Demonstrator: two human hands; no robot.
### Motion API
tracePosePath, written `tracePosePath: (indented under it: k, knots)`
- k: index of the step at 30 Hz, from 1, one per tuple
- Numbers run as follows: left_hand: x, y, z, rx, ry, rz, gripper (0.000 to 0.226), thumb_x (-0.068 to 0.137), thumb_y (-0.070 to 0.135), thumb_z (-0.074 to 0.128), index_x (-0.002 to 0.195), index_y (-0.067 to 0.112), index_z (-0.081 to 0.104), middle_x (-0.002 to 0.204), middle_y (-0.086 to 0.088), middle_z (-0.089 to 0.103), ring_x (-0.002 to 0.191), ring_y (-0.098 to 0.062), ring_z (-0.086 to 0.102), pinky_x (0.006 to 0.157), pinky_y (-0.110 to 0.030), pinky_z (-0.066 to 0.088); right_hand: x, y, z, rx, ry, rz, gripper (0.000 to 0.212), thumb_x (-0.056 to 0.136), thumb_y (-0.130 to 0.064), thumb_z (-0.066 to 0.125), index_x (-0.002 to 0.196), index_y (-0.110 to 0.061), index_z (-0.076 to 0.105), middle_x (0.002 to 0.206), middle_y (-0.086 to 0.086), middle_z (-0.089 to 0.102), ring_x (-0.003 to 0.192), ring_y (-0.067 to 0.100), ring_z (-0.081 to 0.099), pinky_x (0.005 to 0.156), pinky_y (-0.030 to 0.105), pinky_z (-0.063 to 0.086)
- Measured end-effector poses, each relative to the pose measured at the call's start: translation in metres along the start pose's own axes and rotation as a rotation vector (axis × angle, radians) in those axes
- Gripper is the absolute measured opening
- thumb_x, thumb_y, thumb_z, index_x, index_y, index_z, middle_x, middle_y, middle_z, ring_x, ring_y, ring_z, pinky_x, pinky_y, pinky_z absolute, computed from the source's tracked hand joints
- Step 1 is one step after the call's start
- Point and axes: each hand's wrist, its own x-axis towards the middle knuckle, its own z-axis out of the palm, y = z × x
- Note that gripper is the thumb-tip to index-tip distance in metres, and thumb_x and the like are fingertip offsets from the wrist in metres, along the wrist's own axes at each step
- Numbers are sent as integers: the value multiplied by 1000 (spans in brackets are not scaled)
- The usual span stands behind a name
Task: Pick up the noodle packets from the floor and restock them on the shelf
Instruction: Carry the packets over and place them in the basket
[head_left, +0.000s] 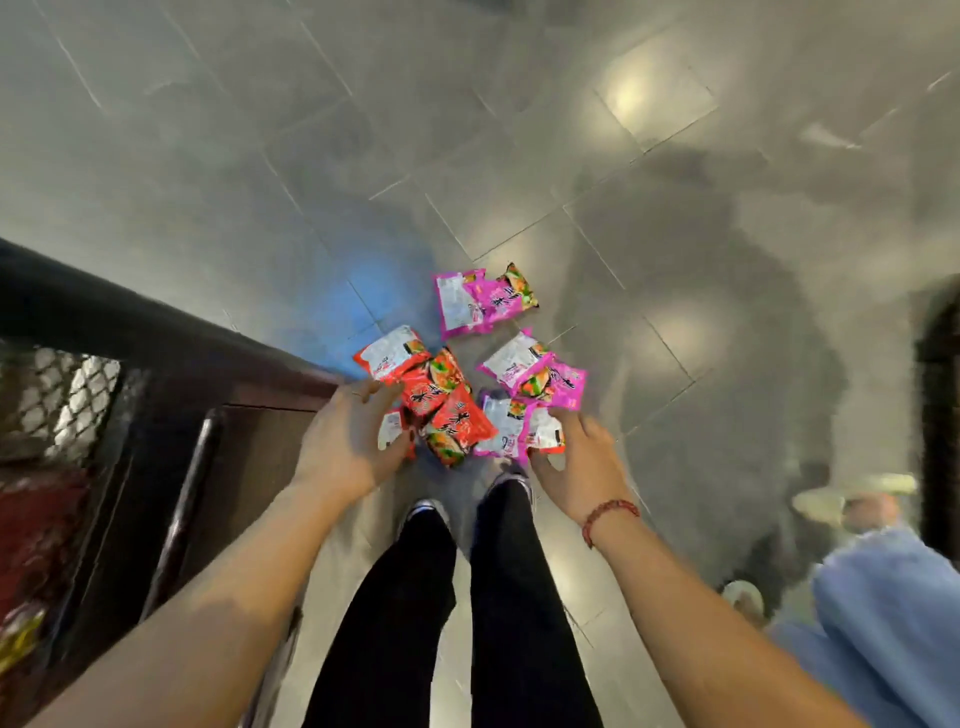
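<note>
Head view: left hand (353, 441) grips a red noodle packet (390, 428), right hand (576, 467) pinches a pink noodle packet (543, 435), both low in the pile on the tiled floor (260, 182) beside the shelf (156, 353). Overlapping glossy wrappers (probably slippery) could slide free if several are lifted together.

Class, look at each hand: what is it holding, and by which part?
The left hand grips a red packet by its left edge; the right hand pinches a pink packet by its near corner.
</note>
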Motion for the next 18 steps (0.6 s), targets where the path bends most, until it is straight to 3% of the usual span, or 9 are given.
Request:
tracePosePath:
  k: [7,11,16,18]
  knots:
    - [76,-59,179,-233,-26,-116,80,67,52,55,136,12,54,136,-16,52,127,-36,48,107,-45,39,126,82,117,3,-164,53,59,87,-31,67,140,-18,44,135,11,50,128,27,41,105,33,31]
    - [107,-97,279,-321,-124,-201,90,61,57,62,141,19,48,134,-14,52,126,-30,46,104,-29,32,181,134,193,41,-193,113,61,87,-32,68,141,-20,43,134,14,47,127,29,40,104,32,30]
    - [142,-139,366,-335,-263,-229,106,52,55,69,146,16,41,143,-17,44,135,-30,37,109,-28,25,222,184,276,131,-207,216,70,81,-33,75,142,-29,40,133,15,42,118,30,48,102,32,37]
    - [153,-156,391,-352,-253,-249,107,51,55,74,146,19,40,143,-16,44,135,-29,38,114,-35,29,233,198,302,175,-194,232,74,79,-32,77,142,-31,40,128,15,41,111,30,51,102,31,38]
